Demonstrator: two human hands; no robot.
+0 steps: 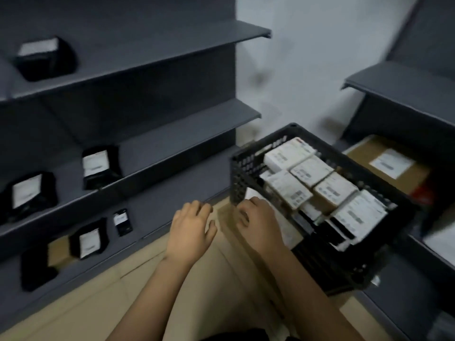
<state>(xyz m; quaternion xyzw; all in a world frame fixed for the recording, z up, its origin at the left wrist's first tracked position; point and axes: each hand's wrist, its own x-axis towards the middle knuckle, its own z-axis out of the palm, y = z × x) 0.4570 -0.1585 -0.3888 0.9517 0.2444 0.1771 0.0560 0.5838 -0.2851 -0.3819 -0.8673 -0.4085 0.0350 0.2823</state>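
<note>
The black crate packed with white and brown boxes sits right of centre, the right hand at its near-left corner with fingers bent (blur hides whether it grips), the left hand just beside it at lower centre, spread and holding nothing.

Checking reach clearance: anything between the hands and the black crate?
Nothing visible. The right hand is at the near-left corner of the crate; blur hides whether it touches. The left hand is just left of it, only bare floor between.
</note>
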